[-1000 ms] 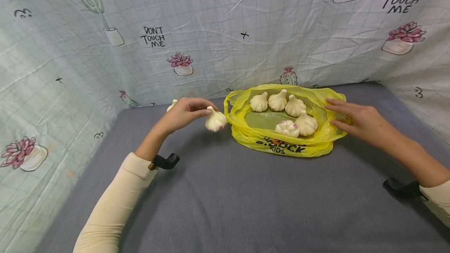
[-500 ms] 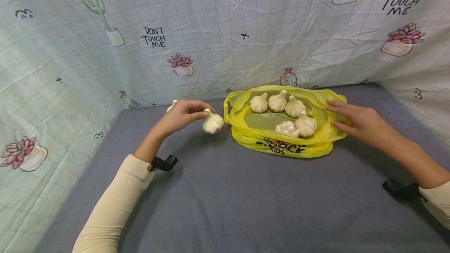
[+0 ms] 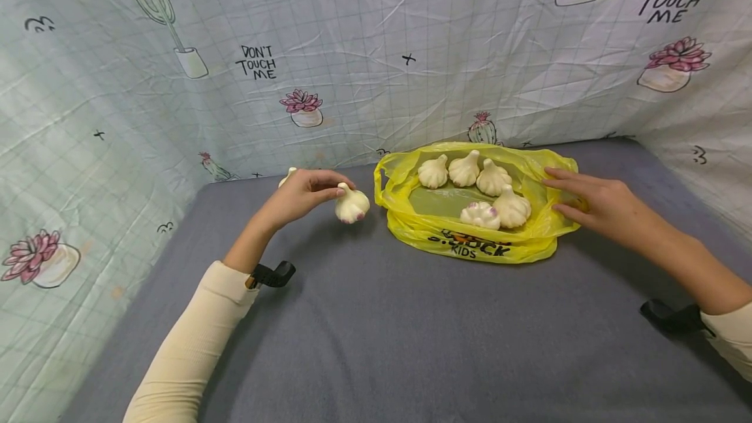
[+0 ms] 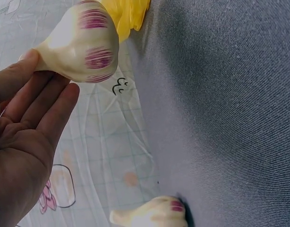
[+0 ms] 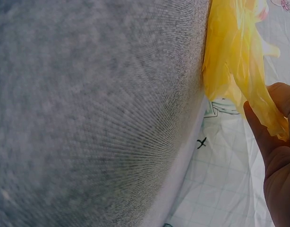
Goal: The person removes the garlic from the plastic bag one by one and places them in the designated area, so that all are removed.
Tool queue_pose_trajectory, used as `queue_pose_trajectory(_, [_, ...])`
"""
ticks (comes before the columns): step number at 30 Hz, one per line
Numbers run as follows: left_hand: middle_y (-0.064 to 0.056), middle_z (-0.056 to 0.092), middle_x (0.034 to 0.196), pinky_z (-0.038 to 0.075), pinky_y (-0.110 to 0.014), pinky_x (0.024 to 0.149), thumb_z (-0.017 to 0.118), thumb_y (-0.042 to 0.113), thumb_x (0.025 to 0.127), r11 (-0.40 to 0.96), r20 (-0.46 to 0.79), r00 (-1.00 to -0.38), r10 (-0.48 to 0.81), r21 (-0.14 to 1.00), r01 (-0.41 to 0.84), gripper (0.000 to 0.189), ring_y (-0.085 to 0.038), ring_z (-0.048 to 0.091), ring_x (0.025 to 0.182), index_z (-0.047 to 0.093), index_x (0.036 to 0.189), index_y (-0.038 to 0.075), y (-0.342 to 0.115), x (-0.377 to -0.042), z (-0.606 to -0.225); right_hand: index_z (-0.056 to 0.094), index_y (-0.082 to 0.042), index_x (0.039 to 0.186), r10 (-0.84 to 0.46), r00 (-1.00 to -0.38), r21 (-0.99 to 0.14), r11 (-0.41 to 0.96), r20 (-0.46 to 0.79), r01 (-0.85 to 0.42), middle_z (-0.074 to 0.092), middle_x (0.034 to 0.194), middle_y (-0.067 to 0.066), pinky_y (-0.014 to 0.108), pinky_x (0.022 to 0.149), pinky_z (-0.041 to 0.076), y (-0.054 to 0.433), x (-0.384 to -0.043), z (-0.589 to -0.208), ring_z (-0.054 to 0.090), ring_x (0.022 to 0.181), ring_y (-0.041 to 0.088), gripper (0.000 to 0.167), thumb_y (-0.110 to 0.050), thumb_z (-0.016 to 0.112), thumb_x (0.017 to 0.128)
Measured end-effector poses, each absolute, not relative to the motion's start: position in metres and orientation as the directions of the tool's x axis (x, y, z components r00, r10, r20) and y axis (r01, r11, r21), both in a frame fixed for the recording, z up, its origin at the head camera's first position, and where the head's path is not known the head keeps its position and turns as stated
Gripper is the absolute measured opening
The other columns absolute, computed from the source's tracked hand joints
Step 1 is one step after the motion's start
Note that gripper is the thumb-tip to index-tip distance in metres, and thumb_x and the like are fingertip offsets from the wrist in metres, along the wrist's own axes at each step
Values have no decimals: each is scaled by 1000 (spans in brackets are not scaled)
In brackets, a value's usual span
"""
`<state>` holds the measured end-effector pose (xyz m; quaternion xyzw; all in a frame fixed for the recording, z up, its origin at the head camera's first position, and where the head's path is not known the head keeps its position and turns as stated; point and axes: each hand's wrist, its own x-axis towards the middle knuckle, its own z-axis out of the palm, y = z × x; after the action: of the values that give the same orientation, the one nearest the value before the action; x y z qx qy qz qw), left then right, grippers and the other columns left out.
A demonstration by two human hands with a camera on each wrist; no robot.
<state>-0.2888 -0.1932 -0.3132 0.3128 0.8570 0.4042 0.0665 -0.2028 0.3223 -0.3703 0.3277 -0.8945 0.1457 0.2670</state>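
Observation:
My left hand (image 3: 298, 196) holds a garlic bulb (image 3: 352, 206) by its neck, left of a yellow plastic bag (image 3: 405, 232). The left wrist view shows the thumb and fingers pinching the neck of that white bulb (image 4: 83, 45), which has purple streaks and is raised off the table. At the bag's right side, my right hand (image 3: 613, 206) grips its edge; in the right wrist view the yellow plastic (image 5: 260, 101) passes between thumb and fingers. Several garlic bulbs (image 3: 464, 168) lie inside the wide mouth of the bag.
Another garlic bulb (image 4: 154, 215) lies on the table behind my left hand, mostly hidden in the head view. A grey cloth (image 3: 411, 331) covers the table. A printed curtain (image 3: 352, 51) hangs along the back and both sides.
My left hand has drawn the garlic bulb slightly leftward and down, away from the bag. The right hand and the bag stay practically where they were.

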Motion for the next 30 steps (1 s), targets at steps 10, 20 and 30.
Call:
queue_pose_trajectory(10, [-2,75,115,55,-41,95,68,21,100,515,129,-822,554,723,460,21,-15,69,109,77,118,14,-199,-293,-315,68,-1,129,-515,-628,-82,732,584,-677,63,134,23,19,59,43,323,-202,-372,63,74,10,49,-7,83,83])
queue_pose_trajectory(20, [-6,75,116,54,-43,94,67,20,100,545,120,-836,535,707,451,24,-18,68,111,76,120,9,-206,-300,-316,68,-1,130,-518,-636,-93,730,572,-678,62,136,22,16,56,42,323,-203,-371,63,72,6,50,-3,83,82])
queue_pose_trajectory(30, [-8,73,119,50,-32,89,65,19,102,565,135,-848,512,691,451,26,-20,65,111,74,123,7,-212,-309,-318,67,0,130,-521,-635,-94,726,571,-681,62,137,22,15,56,45,324,-203,-373,72,75,17,50,-3,82,83])
